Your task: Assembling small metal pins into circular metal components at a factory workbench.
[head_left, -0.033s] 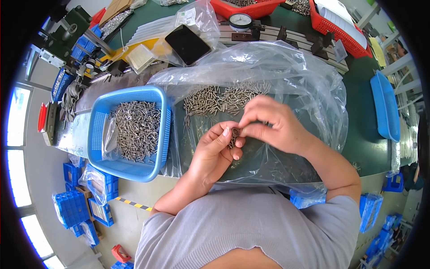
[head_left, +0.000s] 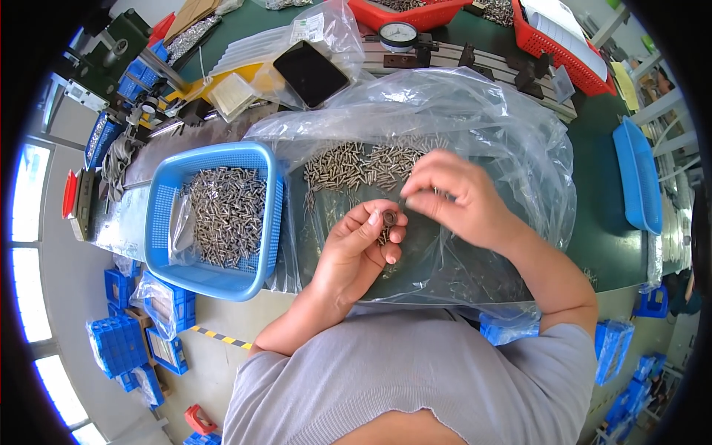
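Observation:
My left hand [head_left: 356,245] is closed around a small dark metal ring [head_left: 389,218], held up between thumb and forefinger. A few small metal pins [head_left: 383,236] show between its curled fingers, below the ring. Up and to the right of the ring, my right hand [head_left: 463,199] has thumb and forefinger pinched together, apart from the left hand. Whatever is in that pinch is too small to make out. Beyond both hands, a spread of small metal pins [head_left: 345,167] lies on a clear plastic sheet [head_left: 512,170].
A blue plastic basket [head_left: 156,222] with many metal pins stands at the left. Behind the sheet are a black phone [head_left: 311,74], a dial gauge [head_left: 398,36] on a metal rail, and red baskets [head_left: 571,63]. A blue tray [head_left: 636,178] sits at the right.
My right hand has drawn back slightly up and right, away from the ring it was touching. My left hand stays in place with the ring.

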`<state>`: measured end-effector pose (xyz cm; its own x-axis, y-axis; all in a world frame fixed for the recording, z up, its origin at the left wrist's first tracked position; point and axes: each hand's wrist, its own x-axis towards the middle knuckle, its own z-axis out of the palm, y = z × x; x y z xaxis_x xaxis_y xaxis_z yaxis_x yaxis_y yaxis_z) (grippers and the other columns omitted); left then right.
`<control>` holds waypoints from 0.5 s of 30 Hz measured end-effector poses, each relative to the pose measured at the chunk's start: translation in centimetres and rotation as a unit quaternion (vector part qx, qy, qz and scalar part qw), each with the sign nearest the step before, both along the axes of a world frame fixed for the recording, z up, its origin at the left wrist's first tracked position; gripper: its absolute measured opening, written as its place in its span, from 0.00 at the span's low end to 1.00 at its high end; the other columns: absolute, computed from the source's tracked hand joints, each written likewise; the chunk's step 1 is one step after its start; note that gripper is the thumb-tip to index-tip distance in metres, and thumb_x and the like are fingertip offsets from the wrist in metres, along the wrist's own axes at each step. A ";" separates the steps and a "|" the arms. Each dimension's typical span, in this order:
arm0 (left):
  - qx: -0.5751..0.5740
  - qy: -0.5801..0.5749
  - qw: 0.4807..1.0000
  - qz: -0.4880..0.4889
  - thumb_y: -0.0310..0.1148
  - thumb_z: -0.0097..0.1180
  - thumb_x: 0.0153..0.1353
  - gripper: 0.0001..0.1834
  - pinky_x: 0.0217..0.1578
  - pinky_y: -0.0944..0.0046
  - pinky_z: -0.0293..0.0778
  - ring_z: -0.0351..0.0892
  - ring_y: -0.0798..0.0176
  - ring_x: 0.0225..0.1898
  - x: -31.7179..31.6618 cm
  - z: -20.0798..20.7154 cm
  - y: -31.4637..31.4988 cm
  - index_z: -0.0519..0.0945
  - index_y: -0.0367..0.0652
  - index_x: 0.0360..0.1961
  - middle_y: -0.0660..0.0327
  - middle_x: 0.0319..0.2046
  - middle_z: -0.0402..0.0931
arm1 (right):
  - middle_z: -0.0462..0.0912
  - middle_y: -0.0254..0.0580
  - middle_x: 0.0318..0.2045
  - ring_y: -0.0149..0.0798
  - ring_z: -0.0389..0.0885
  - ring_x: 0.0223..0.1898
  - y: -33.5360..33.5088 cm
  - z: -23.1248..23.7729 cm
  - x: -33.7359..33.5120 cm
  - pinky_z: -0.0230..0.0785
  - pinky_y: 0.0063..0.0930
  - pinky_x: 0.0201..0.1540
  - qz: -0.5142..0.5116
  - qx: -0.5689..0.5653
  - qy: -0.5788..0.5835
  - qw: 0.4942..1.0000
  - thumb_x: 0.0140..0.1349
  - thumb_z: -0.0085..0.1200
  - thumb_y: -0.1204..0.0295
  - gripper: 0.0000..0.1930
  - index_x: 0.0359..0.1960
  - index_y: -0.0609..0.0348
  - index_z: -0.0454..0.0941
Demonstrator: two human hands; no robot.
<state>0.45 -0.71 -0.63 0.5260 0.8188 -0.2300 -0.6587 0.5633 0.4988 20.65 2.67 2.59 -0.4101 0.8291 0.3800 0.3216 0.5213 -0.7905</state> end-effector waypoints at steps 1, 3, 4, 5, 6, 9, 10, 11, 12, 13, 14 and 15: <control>0.008 -0.014 1.000 -0.009 0.34 0.50 0.67 0.13 0.32 0.69 0.70 0.72 0.67 0.37 -0.1 -0.2 0.1 0.74 0.38 0.47 0.58 0.40 0.75 | 0.76 0.38 0.33 0.37 0.76 0.34 0.3 0.2 0.4 0.68 0.27 0.39 -0.046 -0.013 -0.021 0.999 0.53 0.60 0.79 0.06 0.33 0.58 0.79; 0.007 -0.014 1.000 -0.008 0.35 0.50 0.67 0.13 0.31 0.69 0.70 0.72 0.67 0.36 0.1 0.1 0.1 0.75 0.38 0.47 0.57 0.40 0.75 | 0.76 0.38 0.33 0.38 0.76 0.35 0.6 -0.6 1.1 0.68 0.28 0.39 -0.067 0.016 -0.072 0.995 0.52 0.60 0.79 0.07 0.33 0.58 0.79; 0.005 -0.011 1.000 -0.005 0.35 0.49 0.67 0.13 0.31 0.69 0.70 0.72 0.67 0.36 0.1 0.2 0.1 0.75 0.38 0.47 0.57 0.40 0.75 | 0.75 0.38 0.33 0.39 0.76 0.35 0.8 -0.9 1.2 0.69 0.29 0.38 -0.087 0.045 -0.121 0.988 0.50 0.61 0.79 0.08 0.33 0.57 0.79; 0.005 -0.011 1.000 -0.004 0.35 0.49 0.67 0.13 0.31 0.69 0.70 0.72 0.67 0.36 0.1 0.2 0.1 0.75 0.38 0.47 0.57 0.40 0.75 | 0.75 0.38 0.33 0.39 0.76 0.35 0.9 -0.9 1.2 0.69 0.29 0.38 -0.086 0.044 -0.121 0.988 0.50 0.61 0.79 0.08 0.33 0.57 0.79; 0.004 -0.009 1.000 -0.003 0.36 0.48 0.68 0.14 0.30 0.70 0.68 0.69 0.68 0.35 0.1 0.3 0.0 0.74 0.38 0.48 0.57 0.40 0.72 | 0.75 0.37 0.32 0.40 0.75 0.36 1.0 -1.0 1.1 0.69 0.30 0.38 -0.073 0.075 -0.148 0.984 0.48 0.62 0.79 0.09 0.32 0.57 0.79; 0.001 -0.011 1.000 -0.002 0.37 0.47 0.68 0.15 0.28 0.72 0.65 0.65 0.68 0.33 0.1 0.3 0.0 0.73 0.38 0.48 0.58 0.38 0.69 | 0.74 0.36 0.31 0.42 0.74 0.37 1.2 -1.5 0.8 0.69 0.33 0.38 -0.059 0.126 -0.185 0.973 0.45 0.63 0.78 0.10 0.31 0.57 0.78; 0.002 -0.016 1.000 -0.002 0.38 0.47 0.68 0.15 0.28 0.72 0.64 0.64 0.69 0.32 0.1 0.2 0.0 0.73 0.38 0.48 0.58 0.38 0.68 | 0.74 0.36 0.31 0.42 0.74 0.38 1.2 -1.7 0.7 0.69 0.34 0.38 -0.059 0.149 -0.197 0.967 0.44 0.64 0.78 0.11 0.30 0.57 0.78; 0.001 -0.016 1.000 -0.001 0.38 0.47 0.68 0.15 0.28 0.72 0.64 0.64 0.69 0.32 0.1 0.2 0.0 0.73 0.38 0.48 0.58 0.38 0.68 | 0.74 0.36 0.31 0.42 0.74 0.38 1.3 -1.8 0.8 0.69 0.34 0.38 -0.058 0.148 -0.196 0.968 0.44 0.64 0.78 0.11 0.30 0.57 0.78; 0.004 -0.013 1.000 -0.006 0.38 0.48 0.68 0.15 0.27 0.73 0.63 0.64 0.69 0.32 0.1 0.3 0.1 0.73 0.38 0.48 0.58 0.37 0.68 | 0.74 0.36 0.31 0.42 0.74 0.38 1.3 -1.8 0.8 0.68 0.34 0.38 -0.057 0.143 -0.209 0.966 0.44 0.63 0.78 0.10 0.30 0.57 0.78; 0.006 -0.010 1.000 -0.010 0.38 0.48 0.68 0.15 0.27 0.73 0.63 0.64 0.69 0.32 0.1 0.2 0.1 0.73 0.38 0.48 0.59 0.37 0.68 | 0.74 0.37 0.31 0.43 0.74 0.38 1.3 -2.0 0.8 0.68 0.34 0.38 -0.054 0.138 -0.222 0.964 0.44 0.63 0.77 0.10 0.30 0.57 0.77; 0.004 -0.009 1.000 -0.009 0.38 0.48 0.68 0.15 0.27 0.73 0.63 0.64 0.69 0.32 0.0 0.1 0.1 0.73 0.38 0.48 0.59 0.37 0.68 | 0.74 0.37 0.31 0.43 0.74 0.38 1.2 -1.9 0.8 0.68 0.34 0.38 -0.052 0.136 -0.221 0.964 0.44 0.63 0.77 0.10 0.30 0.57 0.77; 0.001 -0.018 1.000 -0.012 0.37 0.48 0.68 0.14 0.28 0.72 0.65 0.66 0.69 0.32 -0.1 -0.1 0.1 0.74 0.38 0.48 0.59 0.37 0.70 | 0.74 0.37 0.31 0.41 0.74 0.37 1.2 -1.7 0.8 0.68 0.32 0.38 -0.045 0.120 -0.205 0.970 0.47 0.62 0.77 0.08 0.30 0.57 0.77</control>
<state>0.34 -0.58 -0.74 0.5534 0.8064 -0.2082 -0.6631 0.5779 0.4758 21.40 3.89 0.87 -0.4973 0.7764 0.3872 0.6366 0.6298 -0.4451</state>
